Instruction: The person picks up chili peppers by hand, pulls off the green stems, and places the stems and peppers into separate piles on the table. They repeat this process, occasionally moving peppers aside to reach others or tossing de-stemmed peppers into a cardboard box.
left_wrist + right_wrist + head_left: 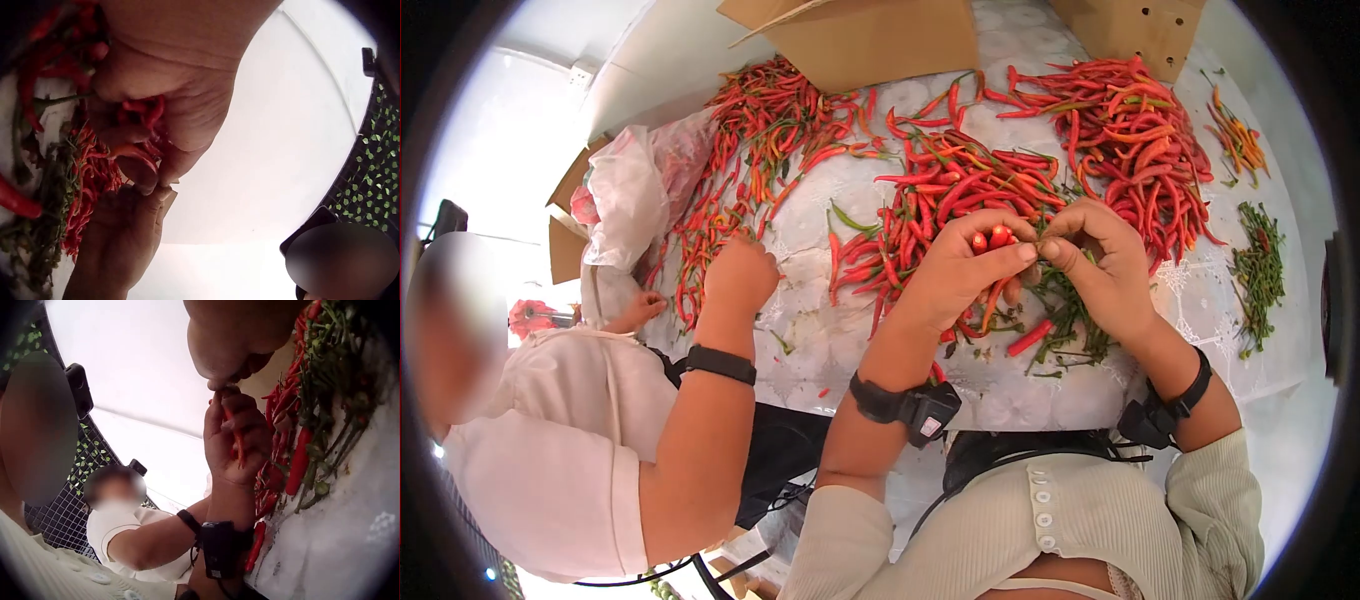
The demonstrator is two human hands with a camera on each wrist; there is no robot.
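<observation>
My left hand (960, 268) grips several red chili peppers (998, 238) in its curled fingers, their red ends poking out above the thumb. One chili pepper (236, 434) hangs down along the palm in the right wrist view. At the left fingertips, my right hand (1108, 268) pinches with thumb and forefinger at the stem end of a chili; the stem itself is mostly hidden. Both hands' tips meet just above a pile of green stems (1072, 318). A loose red chili (1030, 338) lies beside those stems. Behind the left hand spreads a heap of red chilies (940, 180).
More chili heaps lie at the right (1135, 150) and far left (770, 110). Green stems (1258, 265) form another pile at the right edge. Cardboard boxes (880, 45) stand at the back. A second person (560, 420) works at the left, near a plastic bag (635, 190).
</observation>
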